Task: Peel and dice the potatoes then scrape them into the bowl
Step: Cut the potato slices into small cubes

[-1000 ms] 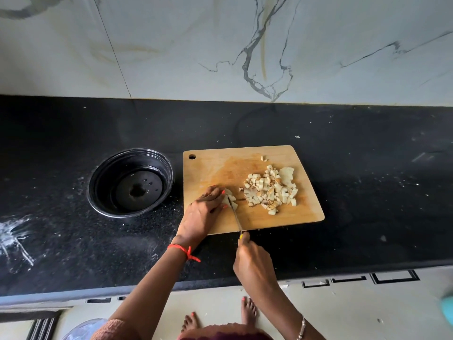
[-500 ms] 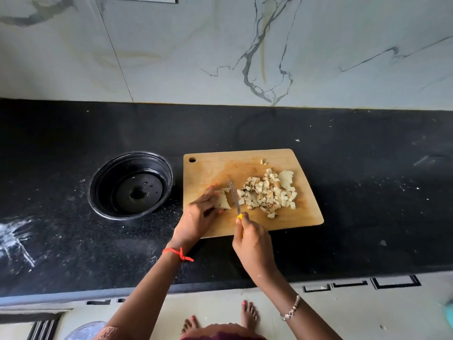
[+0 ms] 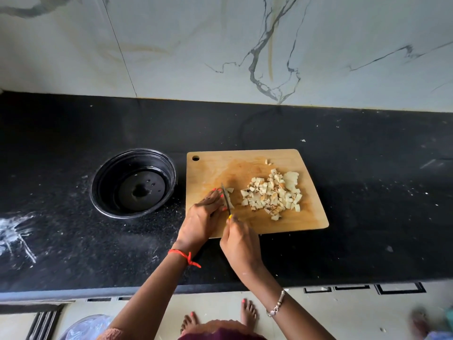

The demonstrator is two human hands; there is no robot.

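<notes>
The right hand [image 3: 239, 242] grips the knife [image 3: 225, 198], its blade beside the left hand [image 3: 203, 218], whose bent fingertips hold a potato piece [image 3: 230, 190] on the board [image 3: 245, 161]. Diced potato [image 3: 272, 193] lies right of both hands, the bowl [image 3: 133, 182] left of them.

Brightness: soft, even light; the white marble wall [image 3: 171, 45] behind the light wooden cutting board [image 3: 245, 163] is brightest.
Dark part: the black stone counter [image 3: 367, 192] around the board shows little detail.
Shine: a pale gleam inside the round black bowl [image 3: 107, 173] left of the board.
Shadows: soft and faint by the board.
Edges: lines bend far from the board; the corner below and right of it is smeared.
</notes>
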